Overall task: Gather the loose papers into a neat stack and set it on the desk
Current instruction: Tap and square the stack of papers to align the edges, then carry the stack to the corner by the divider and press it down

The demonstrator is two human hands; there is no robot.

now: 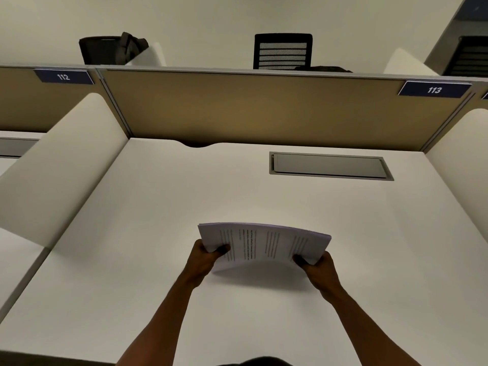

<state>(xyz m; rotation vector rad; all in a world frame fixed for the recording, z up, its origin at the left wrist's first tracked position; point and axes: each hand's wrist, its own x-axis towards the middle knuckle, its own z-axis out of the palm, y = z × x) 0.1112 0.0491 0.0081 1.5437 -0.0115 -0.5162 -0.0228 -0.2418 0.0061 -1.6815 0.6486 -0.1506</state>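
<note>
hands: your left hand point(204, 256) and right hand point(318, 265) each pinch a short edge of the paper stack point(264, 244).
stack: bowed, above the desk point(158, 286).
axis: long side runs left-right between both hands.

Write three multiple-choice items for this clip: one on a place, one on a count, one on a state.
1. Where is the grey cable hatch set in the desk?
A. far right part
B. near left corner
C. under the papers

2. How many hands hold the paper stack?
A. none
B. one
C. two

3. How does the stack sit?
A. flat on the desk
B. held up and bowed
C. scattered as single sheets

Answers:
1 A: the hatch lies below the 113 label, beyond the stack.
2 C: the left hand and right hand each have a grip on one end.
3 B: the middle arches and a shadow falls on the desk beneath.
</note>
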